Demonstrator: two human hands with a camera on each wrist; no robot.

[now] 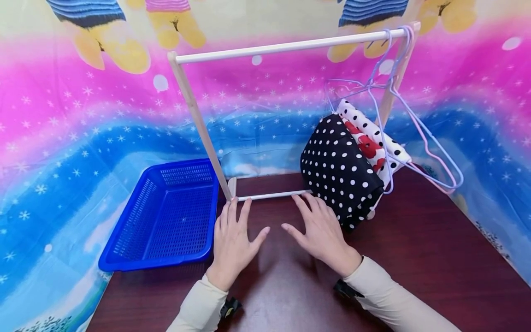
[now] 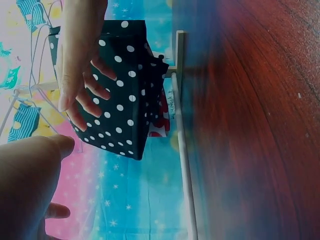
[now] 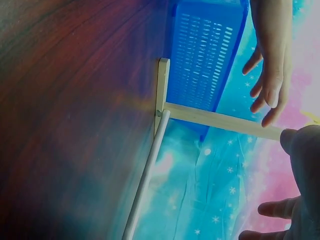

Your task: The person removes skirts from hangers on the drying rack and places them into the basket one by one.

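Both hands hold nothing and reach forward over the table, palms down with fingers spread. My left hand (image 1: 233, 242) is just right of the blue plastic basket (image 1: 207, 249), its fingertips overlapping the foot of the rack in the head view. My right hand (image 1: 323, 233) is beside a black cloth with white dots (image 1: 338, 166), which hangs folded on the wooden clothes rack (image 1: 290, 46). Behind that cloth hang a red-and-white patterned cloth (image 1: 367, 143) and a white cloth with black dots (image 1: 398, 150). Lilac and pink wire hangers (image 1: 435, 138) hook over the rail's right end.
The perforated basket stands at the rack's left, showing its bare bottom. A low crossbar (image 1: 274, 196) joins the rack's feet. A printed backdrop (image 1: 124, 133) in pink and blue surrounds the dark red wooden table (image 1: 282, 295).
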